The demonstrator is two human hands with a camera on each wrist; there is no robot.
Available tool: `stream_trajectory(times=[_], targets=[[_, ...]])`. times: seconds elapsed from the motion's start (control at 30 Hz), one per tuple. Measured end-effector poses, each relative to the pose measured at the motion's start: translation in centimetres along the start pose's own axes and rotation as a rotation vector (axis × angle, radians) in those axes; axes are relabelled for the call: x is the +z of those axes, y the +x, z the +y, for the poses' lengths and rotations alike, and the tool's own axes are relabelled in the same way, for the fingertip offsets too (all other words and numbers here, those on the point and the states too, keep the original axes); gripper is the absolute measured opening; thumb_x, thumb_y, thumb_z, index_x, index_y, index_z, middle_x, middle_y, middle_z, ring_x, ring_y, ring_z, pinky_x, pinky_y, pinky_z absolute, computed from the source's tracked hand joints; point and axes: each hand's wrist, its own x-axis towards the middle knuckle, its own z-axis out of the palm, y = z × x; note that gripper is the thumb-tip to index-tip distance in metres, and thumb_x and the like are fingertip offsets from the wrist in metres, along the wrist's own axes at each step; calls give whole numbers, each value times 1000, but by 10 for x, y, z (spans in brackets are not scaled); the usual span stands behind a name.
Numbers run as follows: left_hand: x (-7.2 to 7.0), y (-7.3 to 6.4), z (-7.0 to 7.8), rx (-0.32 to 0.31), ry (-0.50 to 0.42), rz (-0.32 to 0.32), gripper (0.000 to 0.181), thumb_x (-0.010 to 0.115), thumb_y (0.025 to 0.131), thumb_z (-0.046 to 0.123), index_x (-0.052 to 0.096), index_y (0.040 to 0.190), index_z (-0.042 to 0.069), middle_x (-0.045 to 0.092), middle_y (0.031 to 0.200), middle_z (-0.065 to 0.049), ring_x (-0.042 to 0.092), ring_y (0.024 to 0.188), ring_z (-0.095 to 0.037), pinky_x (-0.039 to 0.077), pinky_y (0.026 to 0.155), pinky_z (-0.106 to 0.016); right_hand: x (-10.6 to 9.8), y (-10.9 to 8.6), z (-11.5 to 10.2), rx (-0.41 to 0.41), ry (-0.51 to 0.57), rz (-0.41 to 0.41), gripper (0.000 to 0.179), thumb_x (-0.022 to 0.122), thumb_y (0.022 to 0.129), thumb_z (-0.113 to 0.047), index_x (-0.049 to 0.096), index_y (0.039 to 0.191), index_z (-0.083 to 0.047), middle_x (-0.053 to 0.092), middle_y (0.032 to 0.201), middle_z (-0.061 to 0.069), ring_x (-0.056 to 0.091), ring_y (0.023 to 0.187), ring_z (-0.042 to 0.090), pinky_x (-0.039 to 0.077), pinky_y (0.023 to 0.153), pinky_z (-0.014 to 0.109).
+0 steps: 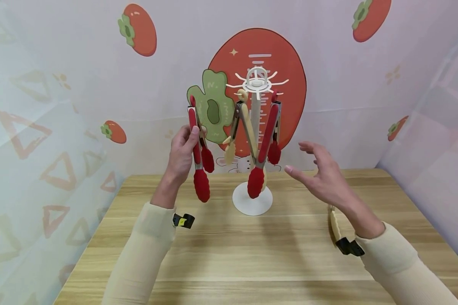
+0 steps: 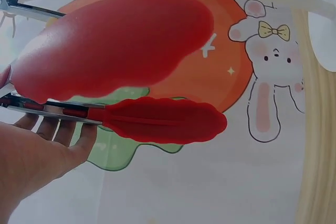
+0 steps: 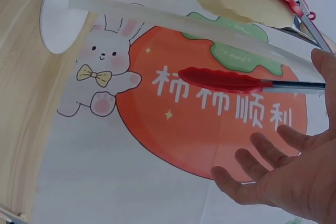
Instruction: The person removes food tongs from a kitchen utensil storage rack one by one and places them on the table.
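Note:
My left hand (image 1: 181, 154) grips a pair of red-tipped kitchen tongs (image 1: 202, 186) by the handles, left of a white hook stand (image 1: 255, 114). The tongs hang heads down with their arms spread; in the left wrist view both red heads (image 2: 163, 121) show. On the stand hang cream tongs (image 1: 248, 123) and another pair of red tongs (image 1: 267, 140), both spread apart. My right hand (image 1: 324, 176) is held in the air right of the stand, fingers apart, holding nothing. In the right wrist view, a hanging red head (image 3: 220, 81) lies beyond the right hand's fingers.
The stand's round white base (image 1: 248, 207) rests on a wooden table (image 1: 233, 258) near its back edge. A cream scalloped item (image 1: 335, 224) lies on the table at right, partly hidden by my right forearm. Behind is a printed cloth backdrop (image 1: 168, 84).

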Motion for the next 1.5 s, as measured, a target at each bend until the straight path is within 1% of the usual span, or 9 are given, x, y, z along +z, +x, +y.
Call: stream_trajectory(times=[0.17, 0.27, 0.4, 0.57, 0.8, 0.97, 1.2, 1.37, 1.5], targets=[[-8, -7, -6, -20, 71, 10, 33, 51, 106, 23, 53, 122, -7, 53, 113, -25, 49, 99, -30, 41, 85, -35, 1, 2, -3, -1, 8, -1, 76, 75, 93, -32, 37, 152, -3, 42, 150, 19, 37, 136, 39, 32, 107, 63], [-12, -12, -10, -41, 120, 14, 35, 51, 106, 23, 53, 125, -6, 54, 112, -21, 49, 100, -30, 41, 84, -32, 1, 2, -4, -1, 10, -4, 76, 75, 93, -31, 36, 152, -3, 42, 150, 20, 37, 136, 39, 32, 107, 64], [-18, -20, -15, -74, 197, 18, 40, 53, 106, 25, 52, 132, -5, 53, 108, -12, 49, 97, -23, 43, 78, -29, 1, 3, -4, -2, 14, -8, 76, 75, 93, -30, 36, 153, -3, 42, 150, 20, 37, 136, 39, 33, 107, 64], [-24, -27, -21, -105, 287, 9, 46, 55, 105, 28, 50, 139, -3, 52, 111, -11, 49, 101, -21, 47, 71, -29, 1, 5, -5, 10, 21, -11, 77, 75, 93, -33, 36, 153, -5, 42, 150, 19, 37, 136, 38, 33, 107, 63], [-33, -36, -29, -169, 411, -16, 54, 57, 103, 37, 49, 141, -1, 54, 121, -19, 50, 107, -28, 46, 81, -39, 0, 8, -8, 20, 28, -8, 79, 75, 93, -33, 35, 154, -4, 42, 150, 19, 37, 136, 38, 33, 107, 63], [-39, -42, -34, -229, 517, -41, 60, 58, 101, 47, 47, 141, 3, 54, 121, -17, 51, 106, -30, 48, 79, -42, 0, 10, -10, 7, 30, -9, 79, 76, 92, -32, 34, 154, -4, 42, 150, 20, 37, 137, 39, 32, 108, 63], [-48, -51, -38, -312, 633, -58, 65, 59, 99, 53, 48, 139, 3, 55, 121, -18, 55, 104, -32, 48, 86, -45, -1, 13, -11, 13, 32, -11, 80, 75, 93, -34, 34, 154, -3, 41, 151, 19, 37, 137, 38, 32, 108, 63], [-56, -56, -44, -384, 722, -76, 62, 58, 99, 52, 49, 135, 1, 58, 118, -19, 60, 99, -32, 52, 80, -42, 0, 14, -11, 3, 36, -8, 79, 75, 93, -33, 34, 153, -2, 42, 150, 19, 38, 136, 38, 33, 108, 62], [-64, -61, -49, -443, 783, -84, 61, 58, 100, 51, 50, 131, -1, 57, 107, -17, 58, 88, -29, 48, 68, -35, 0, 15, -10, -2, 35, -3, 78, 76, 92, -31, 36, 152, -2, 43, 149, 18, 38, 136, 37, 33, 108, 61]])
